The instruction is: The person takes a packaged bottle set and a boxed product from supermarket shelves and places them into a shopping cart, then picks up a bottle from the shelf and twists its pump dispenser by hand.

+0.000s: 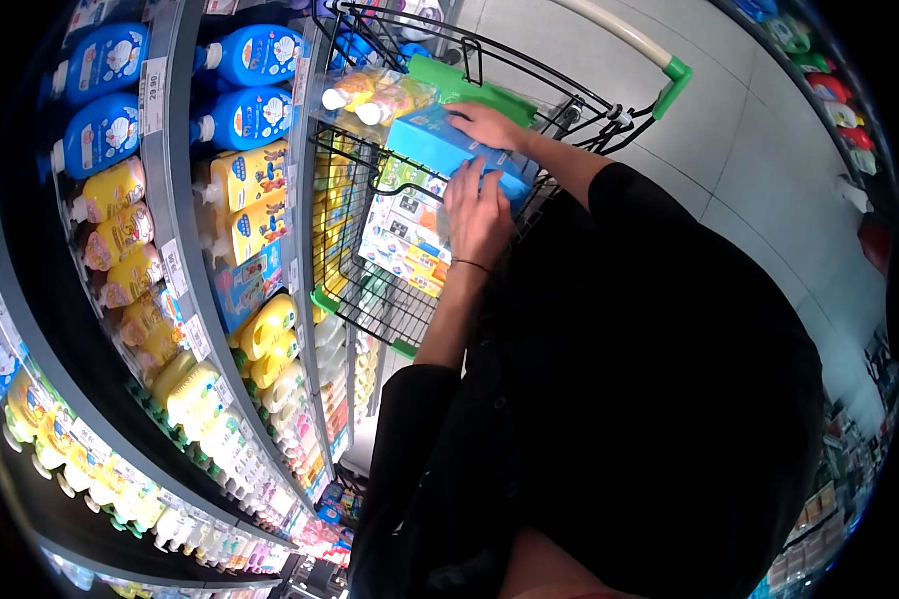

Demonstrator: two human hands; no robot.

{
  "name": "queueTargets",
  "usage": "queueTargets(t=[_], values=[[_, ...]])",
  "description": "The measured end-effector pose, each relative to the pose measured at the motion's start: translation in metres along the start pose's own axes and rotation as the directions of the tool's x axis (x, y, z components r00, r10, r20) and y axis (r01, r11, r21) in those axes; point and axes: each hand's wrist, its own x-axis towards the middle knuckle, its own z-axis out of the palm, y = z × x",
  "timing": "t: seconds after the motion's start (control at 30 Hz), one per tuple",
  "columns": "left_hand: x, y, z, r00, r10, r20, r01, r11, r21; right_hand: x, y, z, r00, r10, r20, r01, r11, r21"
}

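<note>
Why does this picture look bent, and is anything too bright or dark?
Head view: probably a wide lens, curving the long grey shelf edges and leaving black corners; head view: white plastic bottle caps nearly wash out, while the black cloth garment loses most folds.

The left forearm (448, 317) and right forearm (566, 165) reach forward, bare. The left hand (479, 218) is palm down, fingers (459, 183) slightly parted; the right hand (487, 128), farther out, is also palm down, pointing leftward.
</note>
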Motion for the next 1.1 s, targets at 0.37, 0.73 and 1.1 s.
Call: queueTargets(t=[0.37, 0.73, 1.1], values=[[-0.006, -0.004, 0.015, 0.981, 0.073, -0.178, -0.064, 0.996, 0.055, -0.016, -0.066, -0.002, 0.979, -0.068, 0.191, 0.076, 0.997, -0.032], [0.000, 0.003, 0.017, 0.994, -0.067, -0.080, 0.080, 0.983, 0.165, -0.022, -0.074, -0.072, 0.962, 0.042, 0.271, -0.066, 0.995, 0.079], [0.018, 0.009, 0.020, 0.938, -0.185, 0.293, 0.109, 0.960, 0.256, -0.042, -0.089, -0.095, 1.000, 0.012, 0.011, -0.007, 0.910, -0.413]])
